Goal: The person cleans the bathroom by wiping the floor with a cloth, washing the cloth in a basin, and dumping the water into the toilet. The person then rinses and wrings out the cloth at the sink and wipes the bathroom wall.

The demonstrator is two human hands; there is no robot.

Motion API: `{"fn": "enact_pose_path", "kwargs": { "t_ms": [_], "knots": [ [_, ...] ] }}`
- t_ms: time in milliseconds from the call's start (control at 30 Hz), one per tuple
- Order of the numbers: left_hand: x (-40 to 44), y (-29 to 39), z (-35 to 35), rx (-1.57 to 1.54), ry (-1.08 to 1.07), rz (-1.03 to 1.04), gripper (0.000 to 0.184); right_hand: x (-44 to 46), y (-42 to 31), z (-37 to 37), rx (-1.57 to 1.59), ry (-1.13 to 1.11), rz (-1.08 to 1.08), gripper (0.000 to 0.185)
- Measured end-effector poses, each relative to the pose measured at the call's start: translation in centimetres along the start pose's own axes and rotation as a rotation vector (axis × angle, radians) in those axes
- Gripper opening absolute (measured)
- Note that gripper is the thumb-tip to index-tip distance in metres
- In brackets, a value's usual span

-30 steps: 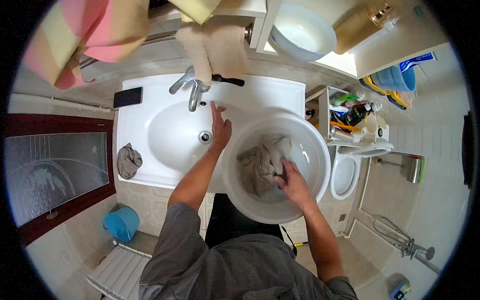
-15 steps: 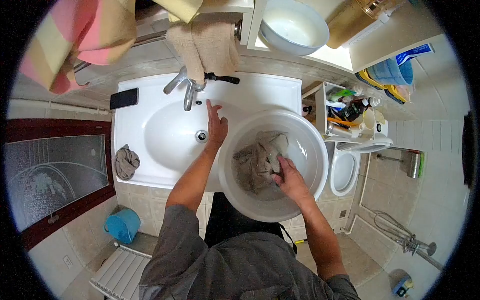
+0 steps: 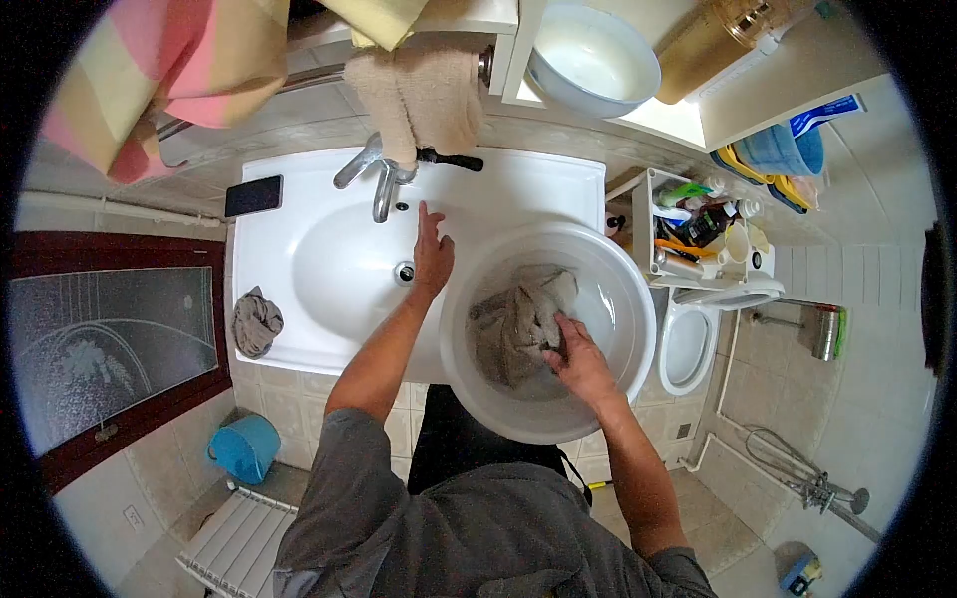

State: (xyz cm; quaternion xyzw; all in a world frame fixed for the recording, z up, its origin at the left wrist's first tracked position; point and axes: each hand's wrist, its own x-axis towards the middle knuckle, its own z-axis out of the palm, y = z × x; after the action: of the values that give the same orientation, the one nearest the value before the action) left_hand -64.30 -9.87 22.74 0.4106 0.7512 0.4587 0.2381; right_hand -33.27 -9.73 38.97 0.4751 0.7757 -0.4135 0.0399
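My left hand [image 3: 434, 257] hovers over the right side of the white sink [image 3: 324, 254], fingers stretched out and holding nothing. Just ahead of it is the chrome faucet [image 3: 383, 194], not touched by the fingers. On the counter to the right sits a round whitish plastic basin [image 3: 646, 339] with water in it. A wet grey-brown cloth [image 3: 508, 334] lies bunched in that water. My right hand [image 3: 583, 367] reaches into the basin, with thumb and fingers closed on the cloth's right edge; its fingertips are partly hidden.
A crumpled grey cloth [image 3: 257, 323] and a phone [image 3: 253, 196] lie on the sink's left side. A beige towel [image 3: 439, 100] hangs behind the faucet. Right of the basin are a rack of bottles [image 3: 713, 224] and a toilet [image 3: 688, 349]. A blue bucket [image 3: 244, 448] stands lower left.
The view has shifted slightly, so most things sit a little further right. Both hands keep nearly the same place and pose, and the cloth stays in the basin.
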Motion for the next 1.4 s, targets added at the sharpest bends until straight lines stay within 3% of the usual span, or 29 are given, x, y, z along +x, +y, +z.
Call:
{"fn": "enact_pose_path", "kwargs": {
  "t_ms": [300,400,500,600,667,733,767,800,867,933,967,1000,1067,1100,1133,1200,1233,1333,1400],
  "knots": [
    [0.2,-0.8,-0.5,0.012,-0.045,-0.067,0.046,0.0,0.5,0.2,-0.036,-0.007,0.007,0.066],
    [0.8,0.4,-0.4,0.062,0.202,0.145,0.047,-0.1,1.0,0.5,-0.060,0.015,-0.023,0.065],
    [0.2,2.3,-0.9,0.041,0.062,0.052,0.040,-0.1,0.8,0.5,-0.025,-0.016,0.005,0.066],
    [-0.7,0.8,-1.3,-0.009,0.176,-0.077,0.026,-0.2,0.0,0.3,0.006,-0.033,0.044,0.064],
    [-1.3,-3.7,-1.6,0.037,0.383,-0.282,0.017,-0.2,-0.1,-0.2,0.000,0.015,-0.033,0.061],
    [-2.3,-6.1,-3.9,0.173,0.384,-0.530,0.021,-0.3,-0.1,-0.5,0.003,0.015,-0.026,0.061],
    [-2.8,-9.2,-4.9,0.249,0.323,-0.473,0.023,-0.3,-0.1,-0.6,0.007,0.017,-0.017,0.061],
    [-3.3,-7.4,-6.6,0.253,0.238,-0.475,0.019,-0.2,0.0,-0.7,0.005,0.017,-0.017,0.061],
    [-4.2,-10.1,-7.6,0.351,0.086,-0.334,0.016,0.0,0.1,-0.9,-0.022,-0.022,0.017,0.063],
    [-4.2,-11.7,-7.4,0.273,0.119,-0.564,0.018,0.1,-0.1,-0.8,-0.020,-0.019,0.033,0.065],
    [-4.1,-9.0,-8.1,-0.016,0.147,-0.743,0.013,0.3,-0.2,-0.9,-0.016,-0.008,0.037,0.066],
    [-4.4,-6.8,-8.5,-0.023,0.136,-0.739,0.013,0.7,-0.3,-0.8,-0.020,0.001,0.047,0.066],
    [-5.2,-3.1,-9.9,-0.907,0.164,-0.881,0.025,1.8,-0.4,0.1,-0.020,0.053,0.030,0.071],
    [-5.3,-1.2,-10.4,-1.031,0.171,-0.943,0.038,2.6,-0.2,0.8,-0.028,0.053,0.025,0.077],
    [-5.8,-3.6,-10.3,-1.242,0.080,-0.930,0.040,3.0,0.0,1.3,-0.022,0.054,0.012,0.077],
    [-6.3,-0.4,-11.6,-1.437,-0.045,-0.884,0.045,3.9,-1.7,1.2,-0.007,0.031,0.150,0.084],
    [-6.6,1.8,-11.6,-1.505,0.069,-0.836,0.030,4.1,-1.8,1.4,-0.004,0.033,0.136,0.084],
    [-6.9,6.7,-13.0,-1.771,0.047,-0.785,0.027,4.1,-0.3,1.8,0.012,0.057,0.145,0.088],
    [-7.4,8.4,-12.9,-1.782,-0.049,-0.720,0.026,4.0,0.1,1.8,-0.012,0.072,0.202,0.090]
  ]
}}
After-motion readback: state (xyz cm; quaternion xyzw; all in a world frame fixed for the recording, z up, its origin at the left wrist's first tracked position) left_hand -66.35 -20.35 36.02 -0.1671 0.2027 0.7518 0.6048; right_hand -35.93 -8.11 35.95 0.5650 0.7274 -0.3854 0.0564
